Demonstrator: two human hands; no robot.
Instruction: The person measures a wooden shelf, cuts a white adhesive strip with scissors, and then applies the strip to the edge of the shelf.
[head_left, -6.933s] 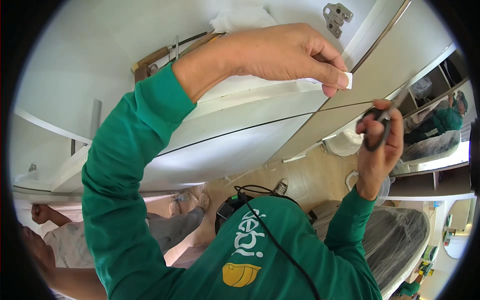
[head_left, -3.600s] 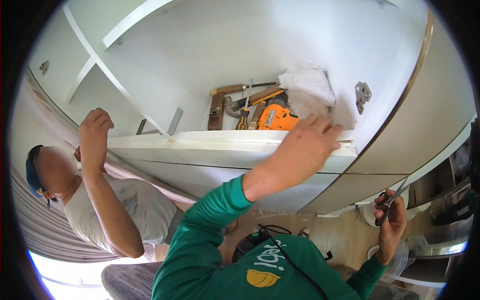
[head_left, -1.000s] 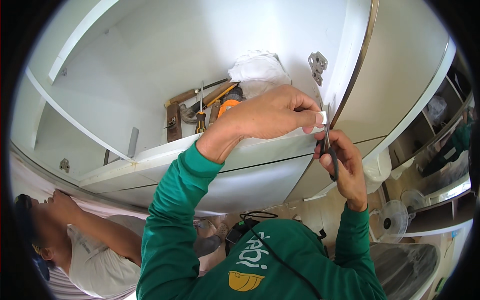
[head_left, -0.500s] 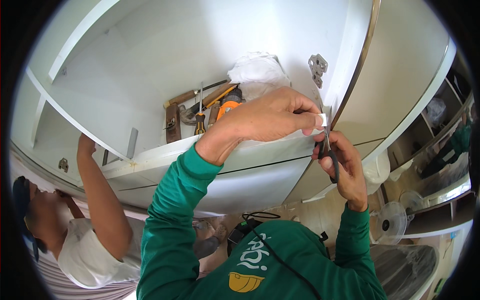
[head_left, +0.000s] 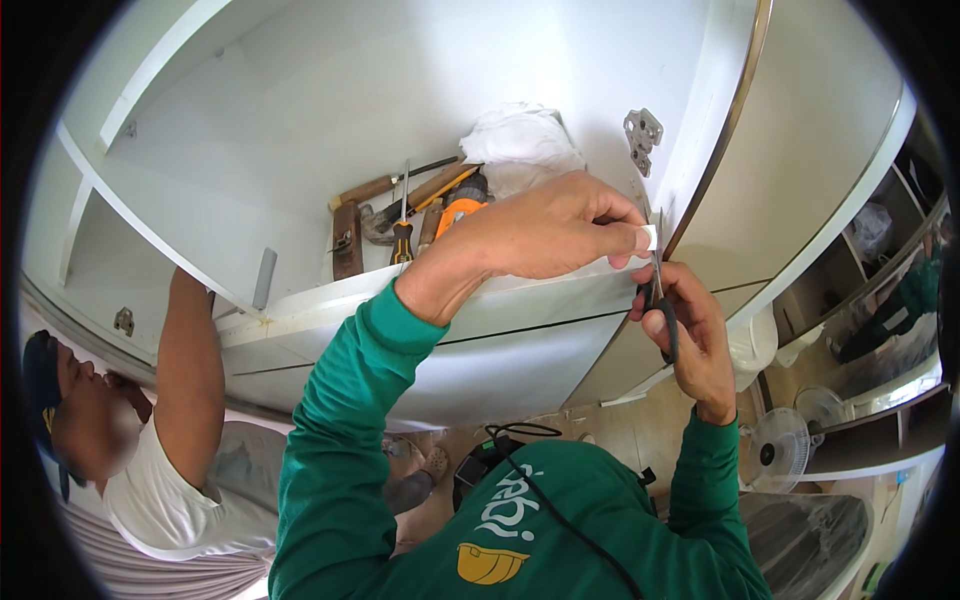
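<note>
My left hand (head_left: 545,232) reaches up to the front edge of a white cabinet shelf (head_left: 300,305) and pinches a thin white strip (head_left: 648,237) at the shelf's right end. My right hand (head_left: 690,335), just below and right of it, grips black-handled scissors (head_left: 660,300) with the blades pointing up at the strip. Both sleeves are green.
On the shelf lie a hammer (head_left: 385,187), a screwdriver (head_left: 402,235), an orange tool (head_left: 458,210) and a white cloth (head_left: 520,145). A metal hinge plate (head_left: 642,130) sits on the cabinet side. Another person (head_left: 150,440) at lower left holds an arm up to the shelf. A fan (head_left: 780,450) stands below right.
My hands have stayed at the shelf's right end with the scissors held at the strip. The other person's arm has risen to the shelf's left part.
</note>
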